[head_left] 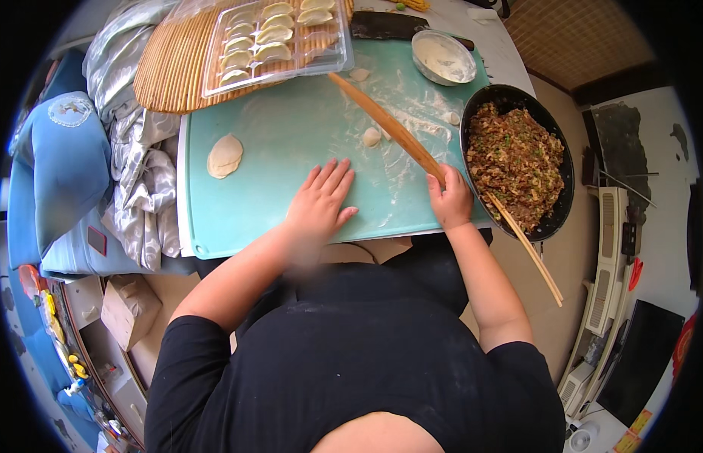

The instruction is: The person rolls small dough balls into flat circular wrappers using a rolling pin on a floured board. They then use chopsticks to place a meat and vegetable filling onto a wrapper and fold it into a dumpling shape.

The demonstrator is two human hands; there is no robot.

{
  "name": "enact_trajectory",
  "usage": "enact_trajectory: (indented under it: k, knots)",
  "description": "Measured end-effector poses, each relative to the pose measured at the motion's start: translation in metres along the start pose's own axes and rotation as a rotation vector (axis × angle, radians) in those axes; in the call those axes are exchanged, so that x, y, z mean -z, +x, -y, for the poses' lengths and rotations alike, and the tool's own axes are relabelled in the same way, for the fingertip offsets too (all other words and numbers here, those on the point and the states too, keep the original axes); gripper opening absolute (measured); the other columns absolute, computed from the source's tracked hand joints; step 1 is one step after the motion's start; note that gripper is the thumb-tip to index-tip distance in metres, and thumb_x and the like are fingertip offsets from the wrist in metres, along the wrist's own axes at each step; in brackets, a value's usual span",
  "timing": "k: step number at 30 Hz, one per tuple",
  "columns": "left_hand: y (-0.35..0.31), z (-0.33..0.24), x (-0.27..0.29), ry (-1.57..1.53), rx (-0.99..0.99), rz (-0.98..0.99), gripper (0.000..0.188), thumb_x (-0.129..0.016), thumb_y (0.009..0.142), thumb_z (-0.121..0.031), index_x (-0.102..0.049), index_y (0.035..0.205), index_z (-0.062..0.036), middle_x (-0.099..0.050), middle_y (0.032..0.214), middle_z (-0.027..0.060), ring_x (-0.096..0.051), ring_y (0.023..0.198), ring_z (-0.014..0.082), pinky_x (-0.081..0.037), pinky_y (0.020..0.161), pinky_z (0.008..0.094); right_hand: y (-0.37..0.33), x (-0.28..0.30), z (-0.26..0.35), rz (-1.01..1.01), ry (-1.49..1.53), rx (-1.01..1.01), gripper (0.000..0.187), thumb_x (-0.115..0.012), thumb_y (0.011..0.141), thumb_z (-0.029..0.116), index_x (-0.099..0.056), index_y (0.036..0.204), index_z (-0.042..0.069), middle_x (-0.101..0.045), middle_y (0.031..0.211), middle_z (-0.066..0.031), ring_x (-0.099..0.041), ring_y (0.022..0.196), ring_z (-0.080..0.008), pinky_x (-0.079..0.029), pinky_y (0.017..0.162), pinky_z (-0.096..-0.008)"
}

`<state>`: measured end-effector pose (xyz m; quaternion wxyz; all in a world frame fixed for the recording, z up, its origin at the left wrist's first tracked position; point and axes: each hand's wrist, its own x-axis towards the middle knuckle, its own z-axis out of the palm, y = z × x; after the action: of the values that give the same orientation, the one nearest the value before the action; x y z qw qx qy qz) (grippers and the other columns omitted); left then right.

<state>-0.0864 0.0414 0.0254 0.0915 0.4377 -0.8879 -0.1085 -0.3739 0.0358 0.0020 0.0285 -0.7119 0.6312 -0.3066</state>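
My left hand (pixel 321 198) lies flat on the turquoise mat (pixel 249 215), fingers stretched out, with nothing visible in it. At the mat's near right, my right hand (pixel 451 200) is closed round the lower end of a wooden rolling pin (pixel 389 124), which slants away to the far left. A small dough ball (pixel 372 137) sits beside the pin on scattered flour. Further pieces of dough are a ball (pixel 452 118) near the pan and a small lump (pixel 359 75) at the back. Left of my left hand rest rolled dough wrappers (pixel 225 156), seemingly overlapping.
A black pan (pixel 569 177) of minced filling (pixel 515 162) stands at the right, with chopsticks (pixel 526 249) jutting toward me. At the back are a flour bowl (pixel 444 57), a dark cleaver (pixel 393 26), and a clear tray (pixel 208 83) of dumplings on a round woven mat (pixel 166 72).
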Motion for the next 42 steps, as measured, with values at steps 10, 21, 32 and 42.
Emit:
enact_trajectory:
  k: [10, 21, 32, 42]
  knots:
    - [0.167, 0.025, -0.028, 0.125, 0.024, 0.034, 0.058, -0.047, 0.090, -0.038, -0.037, 0.138, -0.0066, -0.031, 0.147, 0.0112, -0.027, 0.135, 0.0292, -0.021, 0.111, 0.0430, 0.005, -0.005, 0.001, -0.028, 0.044, -0.146, 0.037, -0.059, 0.088, 0.035, -0.053, 0.111, 0.007, -0.063, 0.091, -0.0161, -0.061, 0.076, -0.0356, -0.049, 0.062, -0.0423]
    - [0.024, 0.007, 0.001, -0.021, -0.155, 0.138, 0.065, -0.049, 0.089, -0.032, -0.026, 0.142, -0.0011, -0.022, 0.150, 0.0164, -0.020, 0.139, 0.0319, -0.018, 0.113, 0.0424, 0.007, -0.007, 0.005, -0.081, 0.085, -0.068, 0.034, -0.063, 0.086, 0.034, -0.057, 0.105, 0.006, -0.063, 0.090, -0.0154, -0.060, 0.079, -0.0336, -0.048, 0.065, -0.0414]
    - [-0.070, 0.037, 0.019, 0.072, 0.278, -0.175, 0.059, -0.045, 0.091, -0.028, -0.028, 0.141, 0.0004, -0.021, 0.150, 0.0186, -0.016, 0.140, 0.0346, -0.014, 0.113, 0.0445, -0.008, 0.010, 0.082, 0.515, 0.040, 0.417, 0.034, -0.063, 0.082, 0.037, -0.059, 0.100, 0.008, -0.051, 0.120, -0.0119, -0.044, 0.117, -0.0309, -0.038, 0.095, -0.0426]
    - [-0.058, 0.036, 0.013, 0.169, 0.313, -0.006, 0.060, -0.040, 0.093, -0.037, -0.032, 0.139, 0.0017, -0.023, 0.149, 0.0177, -0.019, 0.139, 0.0335, -0.015, 0.113, 0.0451, -0.007, -0.006, 0.074, 0.522, -0.219, 0.498, 0.054, -0.050, 0.087, 0.047, -0.048, 0.131, 0.014, -0.026, 0.149, -0.0106, -0.018, 0.140, -0.0308, -0.015, 0.112, -0.0506]
